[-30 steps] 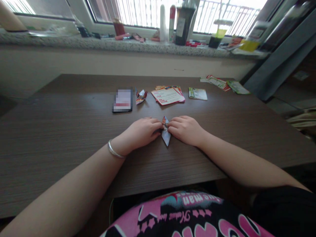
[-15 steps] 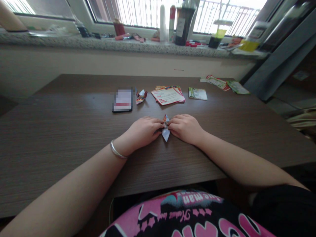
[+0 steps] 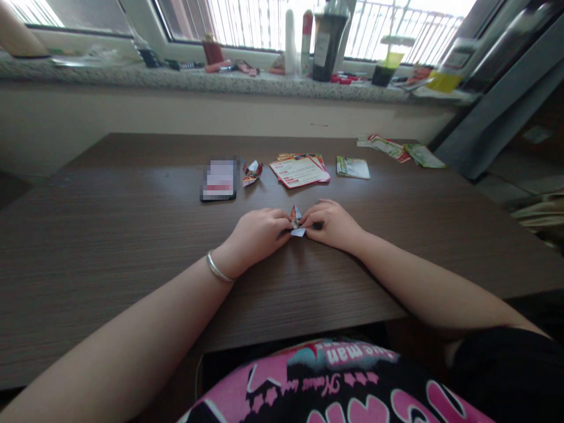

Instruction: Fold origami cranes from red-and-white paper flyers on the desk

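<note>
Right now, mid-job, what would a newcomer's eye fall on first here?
Probably the left hand and right hand, both holding a small folded paper between them near the middle of the dark table. Next might come the pink-and-black shirt along the bottom edge and the silver bangle around the left wrist. The bright window across the top also draws the eye.
</note>
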